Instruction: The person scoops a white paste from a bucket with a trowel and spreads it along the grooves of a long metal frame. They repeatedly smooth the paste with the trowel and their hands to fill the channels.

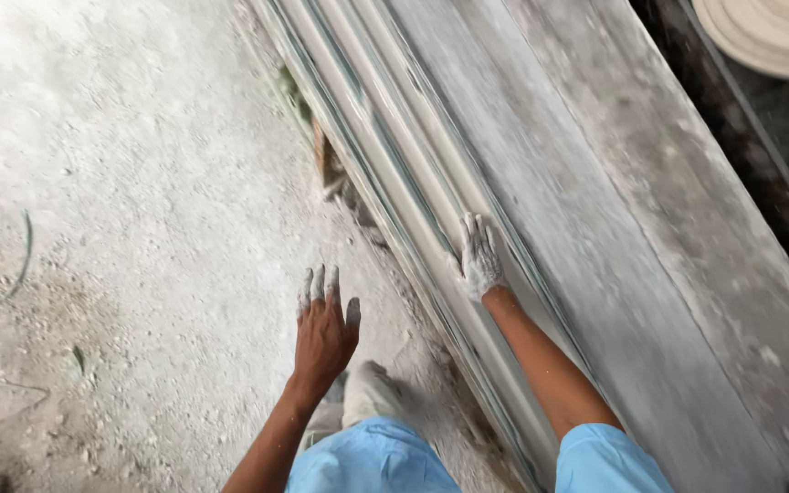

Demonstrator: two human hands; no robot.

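A dusty grey concrete floor (120, 228) filled the left. A long, plaster-smeared bench (687, 274) ran along the right. Daylight was soft.

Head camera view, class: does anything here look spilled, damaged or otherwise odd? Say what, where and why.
Nothing looks broken. The right hand, coated in white powder, lies flat on the long ribbed moulding. The left hand hangs open over the dusty floor, only its fingertips whitened. A thin loose strand curls on the floor at left.
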